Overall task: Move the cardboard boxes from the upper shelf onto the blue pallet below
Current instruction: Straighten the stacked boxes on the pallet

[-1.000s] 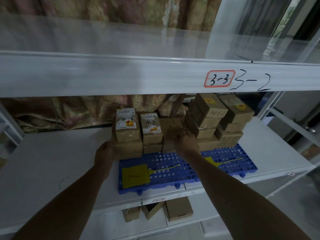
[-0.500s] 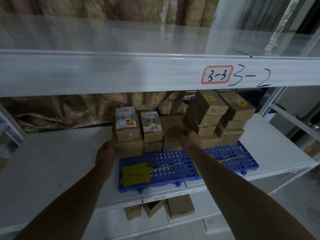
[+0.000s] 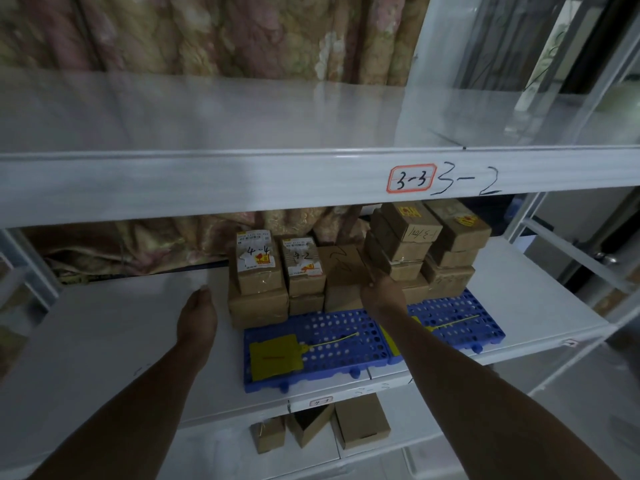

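The cardboard boxes (image 3: 346,271) stand stacked on the far half of the blue pallet (image 3: 329,344), which lies on the middle shelf (image 3: 104,341). On the left, two boxes with white labels marked 4-4 and 4-2 sit on larger plain ones. On the right a taller, tilted pile reaches up behind the beam of the upper shelf (image 3: 242,181), which cuts off its top.

The right hand (image 3: 381,292) is against the boxes, between the plain middle box and the right pile. Its fingers are dim and mostly hidden, so I cannot tell whether it grips anything. The left hand (image 3: 197,317) hovers just left of the stack, apart from it, fingers straight.

A yellow tag (image 3: 275,356) lies on the pallet's near left part; a second one is largely covered by the right forearm. The upper shelf's surface is blurred. A flowered curtain (image 3: 207,32) hangs behind. Below, three small boxes (image 3: 360,424) show partly, in shadow.
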`<state>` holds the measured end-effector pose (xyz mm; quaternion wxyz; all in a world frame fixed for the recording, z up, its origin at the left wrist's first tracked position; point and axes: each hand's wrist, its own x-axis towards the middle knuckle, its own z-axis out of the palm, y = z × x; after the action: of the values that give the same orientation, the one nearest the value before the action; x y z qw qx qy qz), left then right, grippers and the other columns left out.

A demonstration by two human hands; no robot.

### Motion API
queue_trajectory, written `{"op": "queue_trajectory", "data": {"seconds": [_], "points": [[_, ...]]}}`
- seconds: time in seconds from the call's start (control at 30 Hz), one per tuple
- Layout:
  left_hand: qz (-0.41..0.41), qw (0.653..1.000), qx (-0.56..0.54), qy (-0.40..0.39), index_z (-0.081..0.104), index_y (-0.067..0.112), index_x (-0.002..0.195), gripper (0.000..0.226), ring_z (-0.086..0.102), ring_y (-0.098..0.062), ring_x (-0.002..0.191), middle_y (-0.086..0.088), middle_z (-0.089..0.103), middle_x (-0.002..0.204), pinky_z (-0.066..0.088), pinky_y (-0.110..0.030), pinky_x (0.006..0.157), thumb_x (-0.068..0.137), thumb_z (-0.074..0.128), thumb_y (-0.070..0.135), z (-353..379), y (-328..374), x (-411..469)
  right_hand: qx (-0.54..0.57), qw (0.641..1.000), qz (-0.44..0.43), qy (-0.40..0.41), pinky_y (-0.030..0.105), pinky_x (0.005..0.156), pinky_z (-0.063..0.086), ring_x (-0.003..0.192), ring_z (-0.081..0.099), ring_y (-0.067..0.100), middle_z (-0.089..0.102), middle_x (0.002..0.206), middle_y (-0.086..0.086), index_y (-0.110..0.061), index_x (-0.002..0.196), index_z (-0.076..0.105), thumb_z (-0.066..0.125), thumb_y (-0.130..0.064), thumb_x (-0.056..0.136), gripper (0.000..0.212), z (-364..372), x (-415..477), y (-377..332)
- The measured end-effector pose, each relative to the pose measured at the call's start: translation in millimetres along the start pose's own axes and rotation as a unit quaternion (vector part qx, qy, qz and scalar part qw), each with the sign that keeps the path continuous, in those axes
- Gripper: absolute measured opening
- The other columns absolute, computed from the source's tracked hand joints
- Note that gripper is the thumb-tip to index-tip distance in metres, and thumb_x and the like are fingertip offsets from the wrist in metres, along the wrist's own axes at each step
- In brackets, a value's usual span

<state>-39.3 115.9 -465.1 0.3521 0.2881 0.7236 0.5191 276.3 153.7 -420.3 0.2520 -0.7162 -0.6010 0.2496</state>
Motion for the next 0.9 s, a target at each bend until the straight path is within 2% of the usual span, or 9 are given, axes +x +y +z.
{"op": "queue_trajectory", "data": {"seconds": [0.17,0.3,0.4,0.47,0.57,0.67,0.73,0.83,0.9], "points": [[0.06,0.995,0.074,-0.01,0.044,0.012,0.146,0.052,0.041,-0.035,0.136,-0.015,0.041,0.152,0.031,-0.039,0.111,0.105,0.03,0.041,-23,55,-34,-0.019,1.0,0.0,0.007,0.037,0.072,0.042,0.099,0.064,0.042,0.067,0.111,0.02,-0.027,0.142,0.049,0.046,-0.032,0.098,0.045,-41,-32,-16],[0.134,0.988,0.075,-0.032,0.055,0.015,0.138,0.048,0.05,-0.036,0.126,-0.018,0.051,0.142,0.041,-0.043,0.105,0.104,0.035,0.042,-16,95,-69,-0.019,0.999,0.027,0.041,0.034,0.08,0.045,0.109,0.061,0.037,0.063,0.124,0.018,-0.014,0.135,0.056,0.048,-0.033,0.101,0.04,-91,-67,-22],[0.165,0.98,0.089,-0.066,0.052,0.016,0.14,0.048,0.05,-0.037,0.127,-0.015,0.049,0.145,0.042,-0.041,0.103,0.104,0.035,0.042,2,123,-94,-0.024,0.997,0.02,0.068,0.035,0.078,0.05,0.102,0.063,0.036,0.065,0.113,0.017,-0.013,0.135,0.055,0.046,-0.03,0.101,0.039,-127,-82,-12],[0.165,0.978,0.088,-0.088,0.049,0.017,0.143,0.052,0.05,-0.037,0.127,-0.015,0.048,0.147,0.042,-0.043,0.105,0.103,0.033,0.047,21,141,-113,-0.021,0.996,0.026,0.079,0.034,0.08,0.049,0.106,0.062,0.037,0.066,0.117,0.02,-0.011,0.132,0.058,0.045,-0.037,0.103,0.041,-153,-86,-3],[0.16,0.98,0.074,-0.095,0.044,0.015,0.146,0.053,0.046,-0.038,0.13,-0.018,0.044,0.149,0.038,-0.04,0.105,0.104,0.034,0.044,63,159,-145,-0.003,0.995,0.031,0.095,0.037,0.093,0.046,0.119,0.057,0.038,0.061,0.133,0.019,-0.01,0.14,0.053,0.047,-0.04,0.102,0.049,-187,-80,24],[0.136,0.983,0.054,-0.113,0.052,0.008,0.137,0.048,0.051,-0.039,0.12,-0.023,0.047,0.143,0.042,-0.037,0.095,0.106,0.032,0.038,116,160,-177,0.008,0.994,0.025,0.103,0.037,0.1,0.043,0.127,0.053,0.038,0.057,0.14,0.018,-0.01,0.146,0.047,0.045,-0.038,0.103,0.051,-219,-65,66],[0.111,0.986,0.045,-0.115,0.058,0.01,0.129,0.051,0.054,-0.039,0.113,-0.023,0.054,0.134,0.044,-0.042,0.099,0.104,0.029,0.044,150,153,-193,0.017,0.994,0.02,0.102,0.036,0.1,0.041,0.126,0.053,0.038,0.058,0.138,0.019,-0.007,0.141,0.052,0.039,-0.037,0.105,0.048,-237,-50,98],[0.067,0.992,0.037,-0.097,0.054,0.008,0.134,0.061,0.053,-0.037,0.118,-0.019,0.053,0.137,0.04,-0.039,0.099,0.103,0.026,0.053,201,143,-209,0.019,0.995,-0.001,0.093,0.036,0.098,0.041,0.119,0.057,0.04,0.063,0.129,0.022,-0.003,0.124,0.062,0.026,-0.034,0.109,0.049,-260,-26,140],[0.074,0.994,0.047,-0.064,0.059,0.01,0.127,0.064,0.059,-0.033,0.1,-0.022,0.06,0.124,0.046,-0.041,0.09,0.101,0.024,0.057,229,139,-215,0.031,0.996,-0.006,0.088,0.036,0.097,0.041,0.118,0.058,0.04,0.064,0.127,0.022,-0.002,0.12,0.064,0.023,-0.034,0.11,0.052,-273,-13,157]]}}
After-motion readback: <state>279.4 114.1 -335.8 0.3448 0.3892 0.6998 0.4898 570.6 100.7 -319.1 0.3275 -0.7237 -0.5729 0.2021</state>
